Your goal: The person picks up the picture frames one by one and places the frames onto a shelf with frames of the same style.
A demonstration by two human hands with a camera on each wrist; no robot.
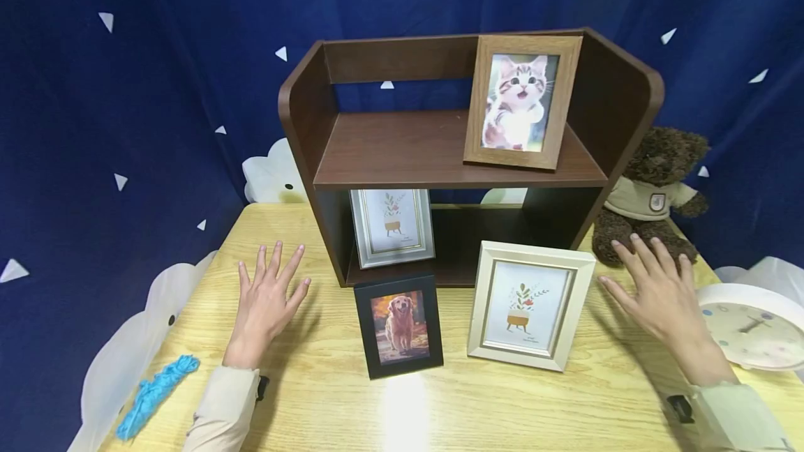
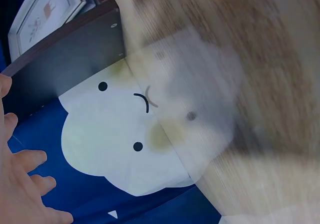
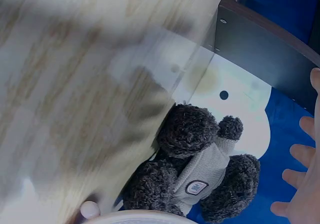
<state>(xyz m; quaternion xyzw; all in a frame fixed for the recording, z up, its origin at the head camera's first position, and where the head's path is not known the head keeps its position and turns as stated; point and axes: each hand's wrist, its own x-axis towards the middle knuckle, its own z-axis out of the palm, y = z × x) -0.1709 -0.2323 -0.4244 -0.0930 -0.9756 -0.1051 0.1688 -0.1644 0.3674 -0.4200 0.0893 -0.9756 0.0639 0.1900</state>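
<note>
My L hand (image 1: 266, 305) is spread wide, back up, w/ nothing in it, L of the black frame (image 1: 402, 330) (dog pic), well apart from it. My R hand (image 1: 659, 298) is spread too, holding nothing, thumb near the cream frame (image 1: 524, 309) (plant pic). Can't tell if they touch the table (image 1: 326, 410). Both those frames are on it, in front of the brown shelf (image 1: 389, 145). Wood frame (image 1: 521, 103) (kitten pic) stands on upper level, R end; silver frame (image 1: 392, 225) (plant pic) is in lower compartment, L end, top hidden. Teddy (image 1: 650, 197) sits R of shelf, by my R fingertips; clock (image 1: 750, 333) R of that hand. Blue bundle (image 1: 157, 396) far L.
</note>
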